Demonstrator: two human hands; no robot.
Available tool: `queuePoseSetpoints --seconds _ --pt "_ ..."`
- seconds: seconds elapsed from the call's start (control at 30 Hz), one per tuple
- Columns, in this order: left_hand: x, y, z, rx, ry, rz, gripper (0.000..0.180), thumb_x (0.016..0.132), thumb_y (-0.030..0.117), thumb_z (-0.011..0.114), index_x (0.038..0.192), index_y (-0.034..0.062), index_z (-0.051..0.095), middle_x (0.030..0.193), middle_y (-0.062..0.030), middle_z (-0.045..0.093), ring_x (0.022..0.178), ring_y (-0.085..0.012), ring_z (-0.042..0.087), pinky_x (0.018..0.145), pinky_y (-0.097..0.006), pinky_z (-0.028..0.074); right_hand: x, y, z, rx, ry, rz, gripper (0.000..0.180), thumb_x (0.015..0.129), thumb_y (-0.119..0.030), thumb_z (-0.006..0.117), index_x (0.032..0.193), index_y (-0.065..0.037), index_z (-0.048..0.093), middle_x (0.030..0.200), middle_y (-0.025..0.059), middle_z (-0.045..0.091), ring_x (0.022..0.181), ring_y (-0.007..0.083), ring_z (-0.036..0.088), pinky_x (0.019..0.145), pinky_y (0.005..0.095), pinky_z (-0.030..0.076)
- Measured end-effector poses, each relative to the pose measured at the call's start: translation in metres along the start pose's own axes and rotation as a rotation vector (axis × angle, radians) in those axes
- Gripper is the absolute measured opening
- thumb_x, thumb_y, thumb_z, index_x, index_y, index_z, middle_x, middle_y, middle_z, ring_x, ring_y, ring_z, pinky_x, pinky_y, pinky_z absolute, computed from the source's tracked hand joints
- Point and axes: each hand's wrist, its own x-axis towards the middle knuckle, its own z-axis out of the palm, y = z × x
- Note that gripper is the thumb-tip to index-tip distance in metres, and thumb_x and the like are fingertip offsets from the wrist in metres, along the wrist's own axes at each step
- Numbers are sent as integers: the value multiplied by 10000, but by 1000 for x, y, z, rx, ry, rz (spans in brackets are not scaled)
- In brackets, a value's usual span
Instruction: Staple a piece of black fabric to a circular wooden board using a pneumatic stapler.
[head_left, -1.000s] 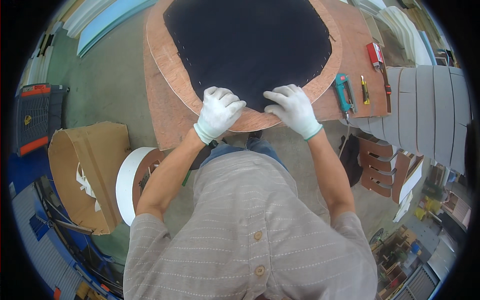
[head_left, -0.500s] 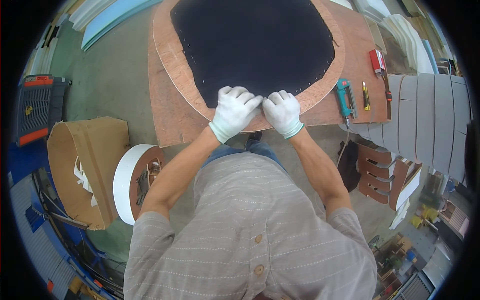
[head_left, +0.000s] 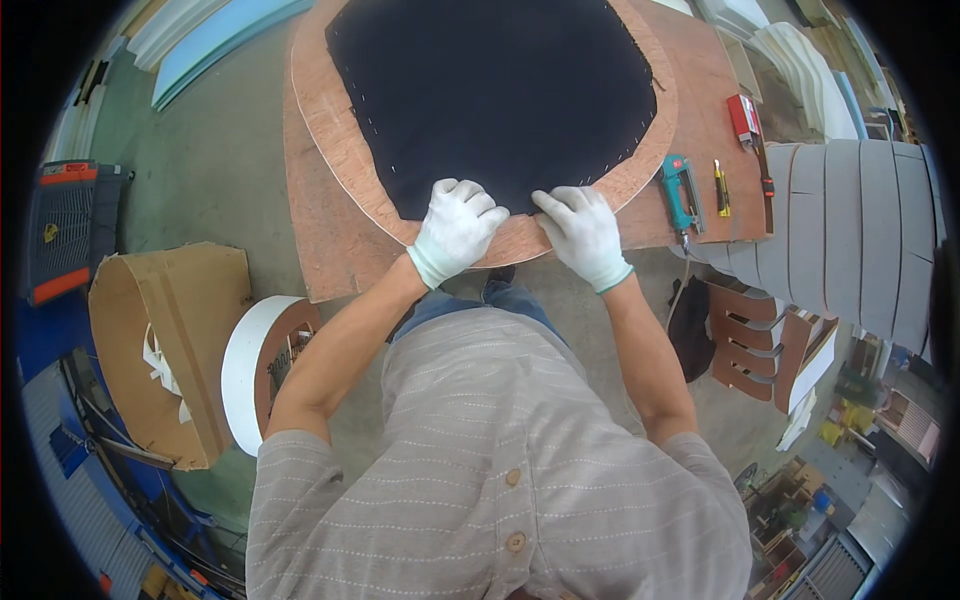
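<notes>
A sheet of black fabric (head_left: 490, 105) lies over a rounded plywood panel (head_left: 350, 155), with small staples along its edges. White knit gloves cover both my hands. At the fabric's near edge, my left hand (head_left: 460, 225) is closed, its curled fingers gripping the edge. A short way to the right, my right hand (head_left: 585, 235) is closed on the same edge, with thumb and fingertips pressed together; the exact pinch is partly hidden. To the right of the panel lies a teal staple gun (head_left: 680, 195) with a hose attached.
The panel rests on a wooden table (head_left: 330, 260). A yellow utility knife (head_left: 721, 190) and a red-and-white box (head_left: 743, 120) lie at its right. Grey foam strips (head_left: 840, 235) stand beyond. On the left floor are a cardboard box (head_left: 180, 350) and a curved white-sided frame (head_left: 245, 375).
My right hand has slid to the right along the fabric edge, widening the gap between my hands. My left hand remains at the edge. The whole view has shifted slightly.
</notes>
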Motion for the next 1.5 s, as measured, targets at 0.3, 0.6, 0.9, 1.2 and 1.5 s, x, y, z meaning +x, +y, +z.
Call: queuePoseSetpoints --seconds 0.3,0.6,0.9,1.2,1.5 --pt "2 1 -1 -6 -72 -19 168 787 131 678 941 144 743 877 -18 672 939 -248 652 866 -451 468 -14 18 -8 64 -40 -134 202 816 -95 753 1015 -126 769 1047 48 709 1000 273 675 879 428 527" --pt "7 14 -7 34 -207 -125 204 779 99 688 968 135 755 955 -17 679 997 -243 652 893 -434 470 -122 233 4 -431 -163 904 749 858 -173 659 1526 71 422 1333 340 613 1247 508 602 1079 560 493" --pt "7 27 -2 56 -204 -200 267 761 86 686 1016 141 743 970 -3 671 1004 -236 651 900 -432 468 -110 319 -3 -189 -181 1092 601 834 -281 636 1329 58 594 1147 356 719 1062 472 722 942 519 567" --pt "-8 31 -14 66 -228 -219 356 795 83 677 1140 83 763 1059 -35 689 1032 -232 664 929 -451 462 1 54 -137 651 -171 1017 316 955 -153 801 1252 -62 741 936 -18 722 740 48 619 630 243 499" --pt "-14 46 -14 2 -179 -287 509 753 118 702 1252 17 722 1182 -86 704 1103 -255 670 937 -470 455 21 -13 -88 417 -399 773 318 908 -261 822 1080 2 778 925 175 801 895 275 797 804 392 597"
